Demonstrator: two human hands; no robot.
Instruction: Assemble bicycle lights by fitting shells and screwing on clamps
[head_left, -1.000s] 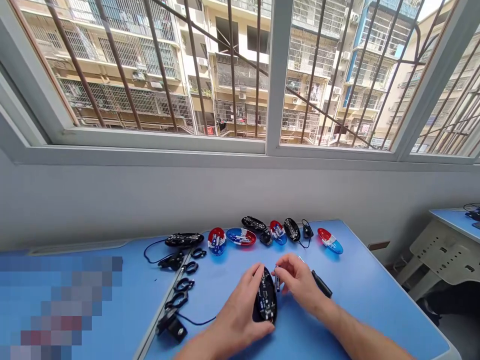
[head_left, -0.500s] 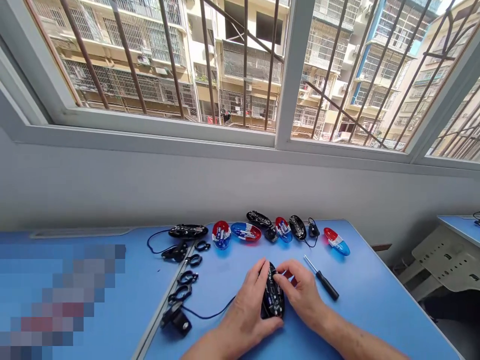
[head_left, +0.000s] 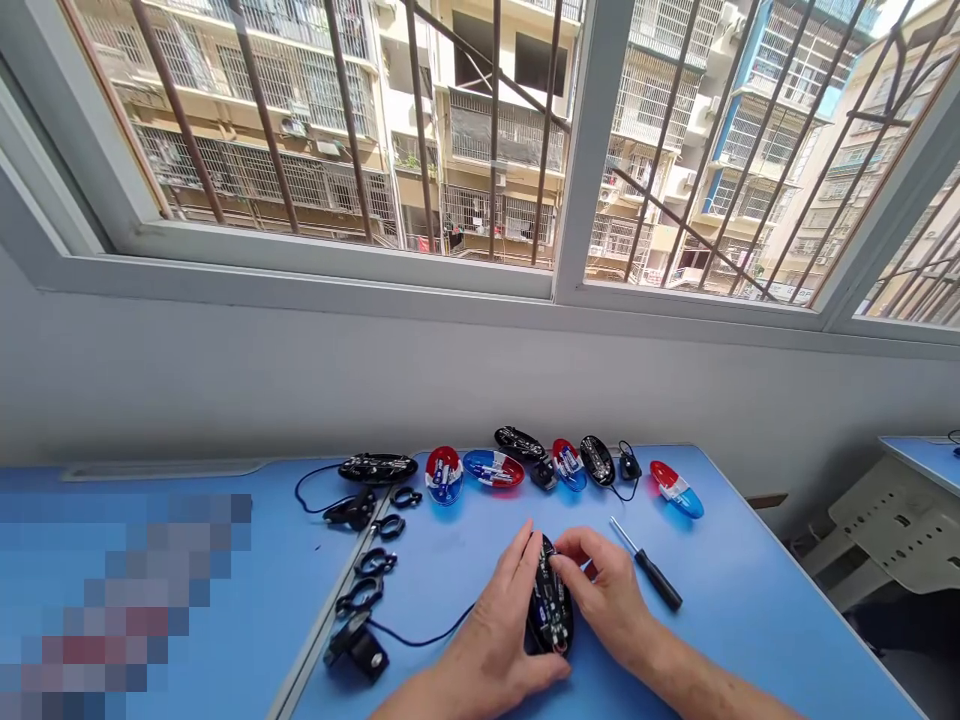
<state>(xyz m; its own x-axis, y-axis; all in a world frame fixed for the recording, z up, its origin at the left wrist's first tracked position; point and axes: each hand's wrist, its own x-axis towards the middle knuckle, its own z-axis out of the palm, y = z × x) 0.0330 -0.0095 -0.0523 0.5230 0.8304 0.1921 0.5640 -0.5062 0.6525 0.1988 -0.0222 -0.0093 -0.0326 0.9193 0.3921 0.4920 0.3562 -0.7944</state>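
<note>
A black oval bicycle light base (head_left: 553, 605), with its circuit board and inner parts facing up, lies on the blue table in front of me. My left hand (head_left: 499, 620) wraps its left side, fingers along the far end and thumb at the near end. My right hand (head_left: 604, 580) is closed in a pinch at the upper right edge of the base. Whatever is between those fingertips is too small to make out. A black cable (head_left: 424, 640) runs from under my left hand to a small black switch unit (head_left: 358, 648). Right of my hands lies a screwdriver (head_left: 656, 578).
Along the back lie red-and-blue lens covers (head_left: 493, 469) and more black light bases (head_left: 377, 467). Several black clamp rings (head_left: 360, 596) line the table seam on the left. Another desk (head_left: 915, 490) stands at far right, below the barred window.
The whole view has shifted slightly. Both hands stay on the light base in nearly the same pose, and the loose parts have not moved.
</note>
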